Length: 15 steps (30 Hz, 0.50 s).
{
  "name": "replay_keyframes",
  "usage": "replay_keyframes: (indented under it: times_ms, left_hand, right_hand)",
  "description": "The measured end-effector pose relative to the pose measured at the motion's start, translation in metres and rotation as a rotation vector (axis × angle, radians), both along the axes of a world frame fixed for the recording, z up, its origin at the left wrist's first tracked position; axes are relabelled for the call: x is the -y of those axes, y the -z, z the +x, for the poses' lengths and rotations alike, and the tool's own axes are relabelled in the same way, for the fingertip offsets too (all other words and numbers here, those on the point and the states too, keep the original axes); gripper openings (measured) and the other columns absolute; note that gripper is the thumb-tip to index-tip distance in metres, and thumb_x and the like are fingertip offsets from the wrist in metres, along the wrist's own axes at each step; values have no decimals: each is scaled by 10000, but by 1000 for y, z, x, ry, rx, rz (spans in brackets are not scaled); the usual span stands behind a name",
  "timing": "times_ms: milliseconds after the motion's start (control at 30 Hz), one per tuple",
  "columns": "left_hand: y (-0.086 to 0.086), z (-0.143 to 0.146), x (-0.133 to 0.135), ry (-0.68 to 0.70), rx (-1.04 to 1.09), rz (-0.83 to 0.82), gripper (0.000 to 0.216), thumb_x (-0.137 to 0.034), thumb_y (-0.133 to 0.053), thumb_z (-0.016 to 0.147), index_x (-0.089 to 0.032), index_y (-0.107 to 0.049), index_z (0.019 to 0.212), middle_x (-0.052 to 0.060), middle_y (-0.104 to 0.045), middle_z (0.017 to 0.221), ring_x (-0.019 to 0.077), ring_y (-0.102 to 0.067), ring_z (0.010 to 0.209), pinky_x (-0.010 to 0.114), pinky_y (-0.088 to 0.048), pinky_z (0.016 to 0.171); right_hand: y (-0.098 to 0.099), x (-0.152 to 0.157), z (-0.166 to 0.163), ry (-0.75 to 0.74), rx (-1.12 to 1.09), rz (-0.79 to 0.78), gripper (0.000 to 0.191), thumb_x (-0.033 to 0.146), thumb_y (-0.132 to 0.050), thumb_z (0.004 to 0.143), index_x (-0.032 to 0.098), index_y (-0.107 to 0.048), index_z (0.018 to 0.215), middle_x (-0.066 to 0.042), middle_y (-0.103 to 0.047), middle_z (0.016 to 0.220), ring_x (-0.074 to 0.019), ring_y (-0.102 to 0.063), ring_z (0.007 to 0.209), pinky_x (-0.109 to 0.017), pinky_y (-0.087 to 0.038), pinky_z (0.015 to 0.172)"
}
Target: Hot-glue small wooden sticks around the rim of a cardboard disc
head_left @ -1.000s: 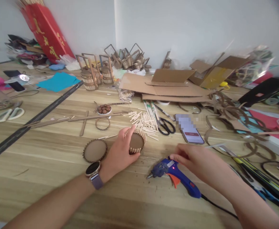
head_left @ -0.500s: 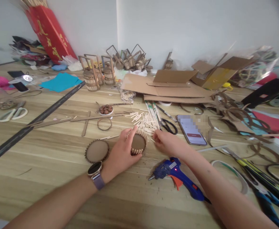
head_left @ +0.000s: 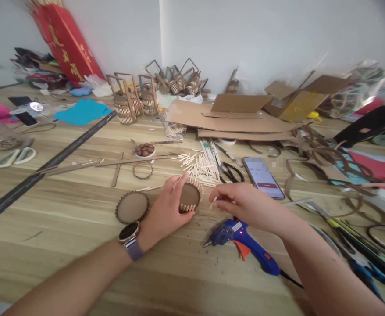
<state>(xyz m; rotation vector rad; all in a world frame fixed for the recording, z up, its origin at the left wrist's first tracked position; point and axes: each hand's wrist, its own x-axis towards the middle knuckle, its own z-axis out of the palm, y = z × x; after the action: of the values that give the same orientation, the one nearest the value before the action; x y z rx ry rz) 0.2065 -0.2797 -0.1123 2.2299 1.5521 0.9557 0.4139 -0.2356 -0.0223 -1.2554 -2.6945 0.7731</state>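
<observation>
My left hand (head_left: 170, 201) wraps the near-left side of a small round basket (head_left: 190, 195), a brown disc edged with short upright wooden sticks. Between thumb and fingertips of my right hand (head_left: 237, 199) is a short wooden stick (head_left: 213, 202), just right of the basket and apart from it. Behind the basket spreads a pile of loose pale sticks (head_left: 201, 167). A second brown disc (head_left: 132, 207) with a dark beaded rim lies left of my left hand. Below my right hand rests a blue glue gun (head_left: 243, 239), its nozzle pointing left and a small red light on.
Behind my right hand lie black-handled scissors (head_left: 233, 172) and a phone (head_left: 264, 177). Pliers (head_left: 357, 259) and brown strips (head_left: 314, 145) are at the right. Flat cardboard (head_left: 225, 120) and finished mini baskets (head_left: 124, 107) stand at the back, near a white dish of brown beads (head_left: 145, 150).
My right hand has drawn back from the stick pile toward me, and a short stick now shows between its fingertips. My left hand keeps its hold on the basket.
</observation>
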Motion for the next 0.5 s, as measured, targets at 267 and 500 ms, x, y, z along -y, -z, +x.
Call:
replay_keyframes:
  times_ms: [267,500]
  left_hand:
    - [1,0,-1,-1,11,-2,920,-196,-699,727,-249,-159,1470,145,-376,1411,324,-363,1345,537,-354,1100]
    - [1,0,-1,6,39,-5,896,-197,-682,737,-256,-172,1471,137,-389,1412,325,-370,1342,545,-358,1096]
  right_hand:
    - [24,2,-16,-138,-209,165,151,85,-616,848,180,-734,854,-39,-606,809,-170,-594,797,-262,-460,708]
    - [41,0,-19,-153,-175,287,130,110,-656,841,194,-749,806,-32,-616,758,-180,-541,765,-302,-396,717]
